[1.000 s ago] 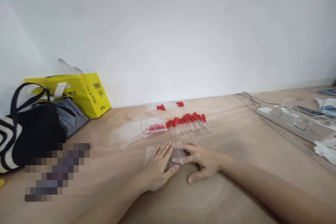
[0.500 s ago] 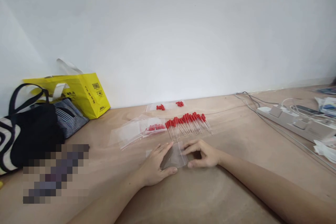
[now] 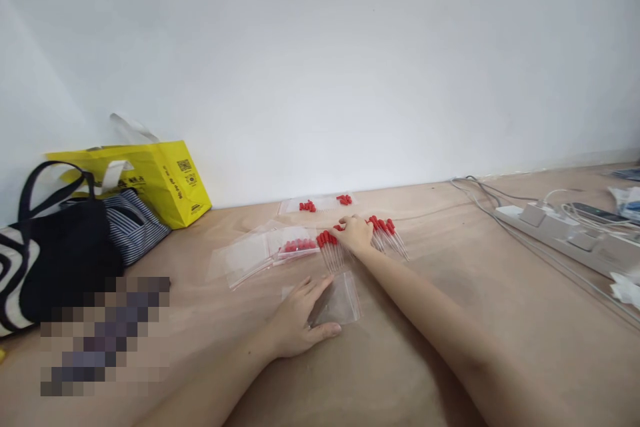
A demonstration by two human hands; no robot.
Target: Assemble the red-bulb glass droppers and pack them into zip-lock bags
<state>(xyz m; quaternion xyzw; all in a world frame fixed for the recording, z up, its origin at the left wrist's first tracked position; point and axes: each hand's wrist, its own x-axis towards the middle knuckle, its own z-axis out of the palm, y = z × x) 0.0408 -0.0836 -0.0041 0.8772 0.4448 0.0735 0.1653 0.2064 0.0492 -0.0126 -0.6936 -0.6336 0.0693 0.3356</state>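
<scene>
My left hand (image 3: 300,320) lies spread on the table, thumb and fingers apart, its inner edge against a small clear zip bag (image 3: 341,300). The bag lies flat, with its zip edge on the right; nothing shows inside it. My right hand (image 3: 355,233) reaches over a row of glass droppers (image 3: 333,250) with red rubber bulbs. Its fingers are curled around a red bulb within the row and hide several droppers under the palm. More droppers (image 3: 390,233) show to the right of the hand, their thin tips pointing toward me.
Left of the row lie flat clear bags (image 3: 247,257) and a bag holding red bulbs (image 3: 299,247). Farther back, another filled bag (image 3: 327,204) lies by the wall. A yellow bag (image 3: 175,180) and a black bag (image 3: 65,260) stand left; a power strip (image 3: 555,227) with cables sits right.
My right hand has left the clear zip bag's right edge and moved forward onto the red-bulbed droppers. My left hand stays almost where it was at the bag.
</scene>
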